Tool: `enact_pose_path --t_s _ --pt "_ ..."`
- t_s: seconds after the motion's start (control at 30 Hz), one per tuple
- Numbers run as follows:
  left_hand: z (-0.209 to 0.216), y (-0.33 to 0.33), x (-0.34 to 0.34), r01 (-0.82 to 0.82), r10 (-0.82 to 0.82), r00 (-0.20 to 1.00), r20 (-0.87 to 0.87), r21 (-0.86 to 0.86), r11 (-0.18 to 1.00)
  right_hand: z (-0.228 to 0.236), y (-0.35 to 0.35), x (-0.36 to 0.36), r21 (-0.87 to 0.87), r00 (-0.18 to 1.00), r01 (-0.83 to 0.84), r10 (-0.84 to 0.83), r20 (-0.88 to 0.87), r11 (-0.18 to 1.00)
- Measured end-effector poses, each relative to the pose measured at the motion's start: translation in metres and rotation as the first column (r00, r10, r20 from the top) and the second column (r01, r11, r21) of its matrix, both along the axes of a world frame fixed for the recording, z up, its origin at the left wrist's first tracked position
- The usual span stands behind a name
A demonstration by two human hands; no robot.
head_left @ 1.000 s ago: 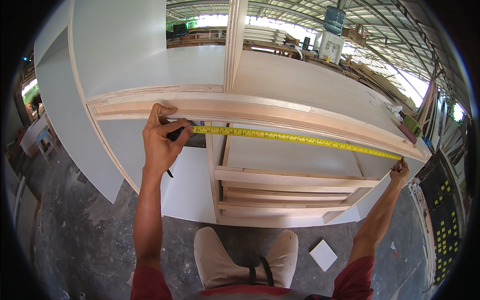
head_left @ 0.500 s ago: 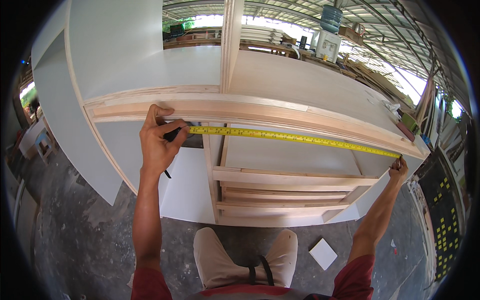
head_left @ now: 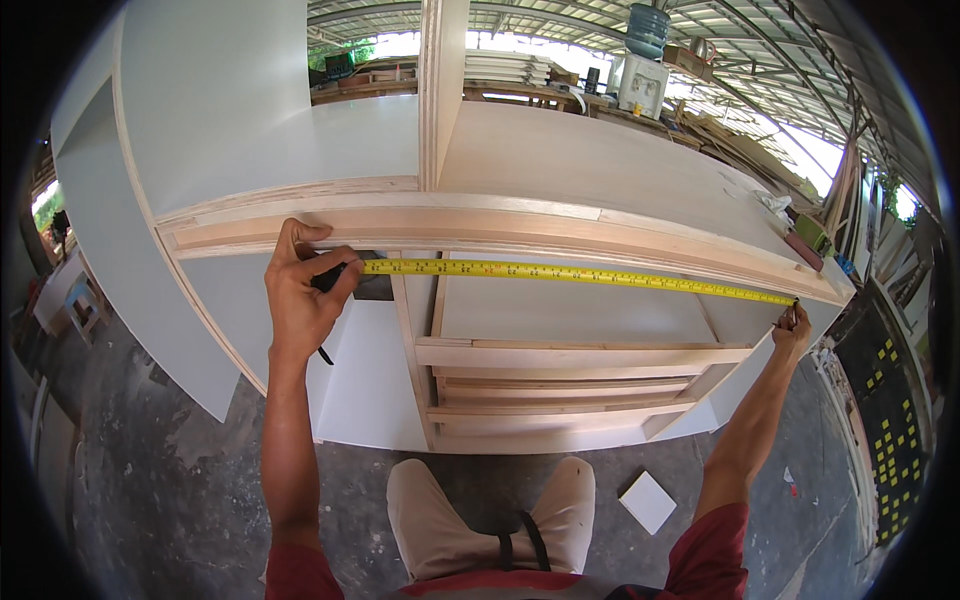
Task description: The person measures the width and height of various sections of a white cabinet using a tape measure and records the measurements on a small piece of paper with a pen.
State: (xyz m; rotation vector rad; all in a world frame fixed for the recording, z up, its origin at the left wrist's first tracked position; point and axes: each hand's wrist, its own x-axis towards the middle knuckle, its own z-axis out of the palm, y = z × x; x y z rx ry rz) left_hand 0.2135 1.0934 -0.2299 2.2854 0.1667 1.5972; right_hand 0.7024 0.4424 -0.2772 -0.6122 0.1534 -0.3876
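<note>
A yellow tape measure (head_left: 560, 273) is drawn out along the front top rail (head_left: 480, 228) of a large plywood cabinet (head_left: 590, 150). My left hand (head_left: 308, 288) is closed round the dark tape case, mostly hidden by the fingers, with a black strap (head_left: 325, 356) hanging below. Its index finger rests up against the rail. At the cabinet's right end, my right hand (head_left: 793, 328) pinches the tape's free end near the rail's corner. Below the tape, the cabinet front shows light wooden cross rails (head_left: 580, 356) and white inner panels.
A tall white panel (head_left: 220, 100) and an upright divider (head_left: 440, 100) rise from the cabinet. A white square piece (head_left: 648, 502) lies on the concrete floor (head_left: 180, 480). A green and brown object (head_left: 812, 240) sits on the top's right end. Behind stands a water dispenser (head_left: 642, 85).
My left hand has shifted slightly left with the tape case, and a bit more tape shows. My right hand stays at the right end. The whole view has shifted a little.
</note>
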Motion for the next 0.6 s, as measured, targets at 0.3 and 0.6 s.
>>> enact_pose_path --t_s 0.3,0.6 --pt "0.003 -0.001 0.002 0.011 -0.012 1.0 0.008 0.015 1.0 -0.009 -0.02 0.005 -0.01 1.0 -0.003 0.003 0.027 1.0" --pt "-0.004 0.016 -0.009 0.059 -0.058 0.998 -0.024 0.041 0.997 -0.002 0.048 -0.013 0.074 0.997 0.069 -0.07 0.016 0.995"
